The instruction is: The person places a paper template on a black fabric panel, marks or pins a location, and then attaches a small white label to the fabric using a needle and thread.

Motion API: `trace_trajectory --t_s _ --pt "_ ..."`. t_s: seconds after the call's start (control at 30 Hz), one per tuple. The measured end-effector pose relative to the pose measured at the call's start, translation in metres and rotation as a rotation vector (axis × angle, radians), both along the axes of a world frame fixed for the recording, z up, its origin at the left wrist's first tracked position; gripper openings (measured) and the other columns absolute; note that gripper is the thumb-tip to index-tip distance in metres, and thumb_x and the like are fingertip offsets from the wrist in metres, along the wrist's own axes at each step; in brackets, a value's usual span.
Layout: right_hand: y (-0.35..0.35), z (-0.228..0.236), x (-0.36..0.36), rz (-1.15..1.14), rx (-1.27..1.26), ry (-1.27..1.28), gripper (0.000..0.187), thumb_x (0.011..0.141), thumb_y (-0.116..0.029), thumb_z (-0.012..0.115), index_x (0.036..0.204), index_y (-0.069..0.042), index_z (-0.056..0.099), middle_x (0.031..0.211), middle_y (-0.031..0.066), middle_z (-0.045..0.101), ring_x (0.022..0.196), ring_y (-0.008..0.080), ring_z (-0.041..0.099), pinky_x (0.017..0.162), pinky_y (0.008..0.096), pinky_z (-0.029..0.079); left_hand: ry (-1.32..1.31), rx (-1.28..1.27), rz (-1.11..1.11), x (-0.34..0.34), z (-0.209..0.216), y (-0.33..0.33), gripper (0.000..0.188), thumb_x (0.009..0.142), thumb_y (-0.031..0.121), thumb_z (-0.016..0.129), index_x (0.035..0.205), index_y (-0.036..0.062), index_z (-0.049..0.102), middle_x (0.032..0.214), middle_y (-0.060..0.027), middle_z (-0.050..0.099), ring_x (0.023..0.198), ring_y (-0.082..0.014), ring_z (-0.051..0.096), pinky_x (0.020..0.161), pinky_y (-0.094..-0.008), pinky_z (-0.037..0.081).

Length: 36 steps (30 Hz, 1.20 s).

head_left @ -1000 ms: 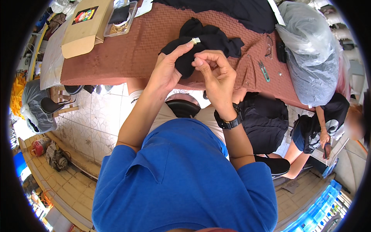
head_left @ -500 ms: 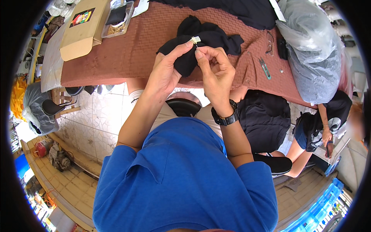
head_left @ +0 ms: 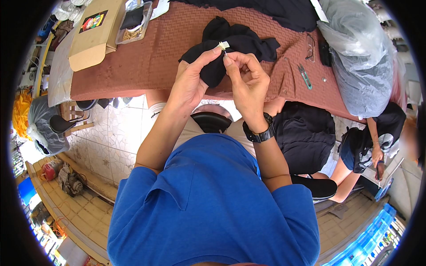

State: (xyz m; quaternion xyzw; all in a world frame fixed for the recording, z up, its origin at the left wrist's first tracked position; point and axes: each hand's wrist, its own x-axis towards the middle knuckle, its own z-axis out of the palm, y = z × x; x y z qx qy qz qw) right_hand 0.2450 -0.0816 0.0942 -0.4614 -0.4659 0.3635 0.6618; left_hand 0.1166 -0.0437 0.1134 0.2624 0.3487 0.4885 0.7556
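Note:
A piece of black cloth (head_left: 242, 39), perhaps a garment, lies bunched on the table's edge. My left hand (head_left: 191, 82) grips its near part, thumb on top, beside a small white label (head_left: 225, 44). Close against it, my right hand (head_left: 250, 82) is closed, thumb and forefinger pinching a tiny thin thing just below the label. What that thing is cannot be made out. A black watch (head_left: 259, 133) is on my right wrist.
The table has a reddish-brown cloth (head_left: 133, 66). On it are green thread snips (head_left: 305, 77), glasses (head_left: 309, 48), a cardboard box (head_left: 95, 35) and a plastic tub (head_left: 133, 35). A large plastic bag (head_left: 359, 62) stands at right; another person (head_left: 377, 146) sits beyond black cloth (head_left: 304, 137).

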Motion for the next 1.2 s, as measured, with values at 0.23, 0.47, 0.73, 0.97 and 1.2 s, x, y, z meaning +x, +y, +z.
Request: trace_trajectory --t_s 0.23,0.47,0.73,0.97,1.2 --pt "0.0009 -0.0033 0.0019 0.006 0.004 0.024 0.012 0.095 -0.003 0.070 0.106 0.003 0.072 0.089 -0.0009 0.062 0.079 0.0055 0.055 0.071 0.0206 0.044 -0.020 -0.020 -0.006 0.0012 0.0026 -0.0004 0.025 0.091 0.014 0.074 0.111 0.0004 0.068 0.106 -0.0046 0.069 0.097 -0.0112 0.066 0.085 -0.0260 0.055" --pt "0.0009 -0.0023 0.0036 0.004 -0.006 0.042 0.012 0.095 -0.003 0.070 0.105 0.003 0.072 0.089 -0.0002 0.063 0.079 0.0059 0.056 0.071 0.0205 0.045 0.002 -0.019 0.001 0.0033 0.0014 -0.0010 0.024 0.091 0.014 0.074 0.111 0.0007 0.069 0.106 -0.0045 0.069 0.097 -0.0110 0.066 0.085 -0.0260 0.055" --pt "0.0018 -0.0019 0.0051 -0.014 -0.025 0.046 0.008 0.093 -0.002 0.071 0.100 0.003 0.073 0.089 0.0005 0.061 0.074 0.0044 0.054 0.064 0.0211 0.043 0.001 0.003 0.012 0.0058 -0.0004 -0.0021 0.025 0.091 0.014 0.074 0.111 0.0004 0.069 0.106 -0.0047 0.070 0.097 -0.0111 0.066 0.086 -0.0265 0.054" --pt "0.0010 0.0003 0.0051 -0.007 -0.063 0.132 0.007 0.092 -0.001 0.072 0.098 0.003 0.073 0.087 0.0006 0.064 0.077 0.0047 0.057 0.067 0.0210 0.046 0.025 0.026 -0.001 0.0074 0.0009 -0.0031 0.024 0.090 0.014 0.075 0.109 0.0004 0.070 0.104 -0.0042 0.070 0.097 -0.0101 0.066 0.083 -0.0259 0.053" --pt "-0.0012 0.0001 0.0064 0.048 -0.020 0.198 0.013 0.093 0.000 0.071 0.106 0.001 0.070 0.092 0.0021 0.067 0.081 0.0061 0.060 0.073 0.0216 0.049 0.062 0.054 0.019 0.0065 -0.0009 -0.0013 0.021 0.089 0.012 0.075 0.107 0.0008 0.071 0.102 -0.0040 0.071 0.093 -0.0098 0.066 0.081 -0.0253 0.052"
